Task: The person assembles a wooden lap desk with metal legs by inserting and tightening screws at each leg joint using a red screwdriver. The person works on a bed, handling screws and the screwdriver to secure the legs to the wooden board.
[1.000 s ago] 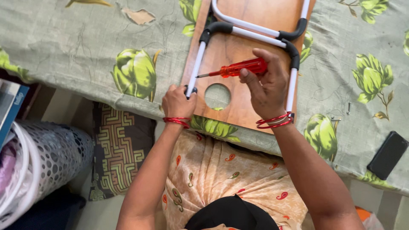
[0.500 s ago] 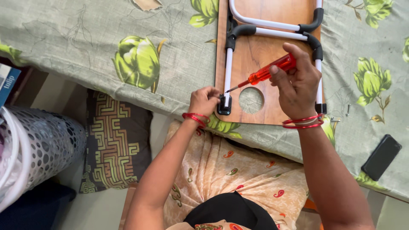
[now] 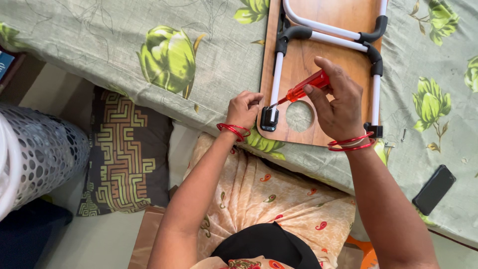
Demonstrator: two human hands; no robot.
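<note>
Both forearms reaching forward, bangled at the wrists. Left hand curled, fingertips pinched down. Right hand raised, fingers closed in a grip.

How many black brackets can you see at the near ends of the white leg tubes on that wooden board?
2: one black bracket by the left hand, under the screwdriver tip; the other bracket beside the right wrist. More may be hidden.

A bed under a green floral sheet stands above a pale floor in even light.
</note>
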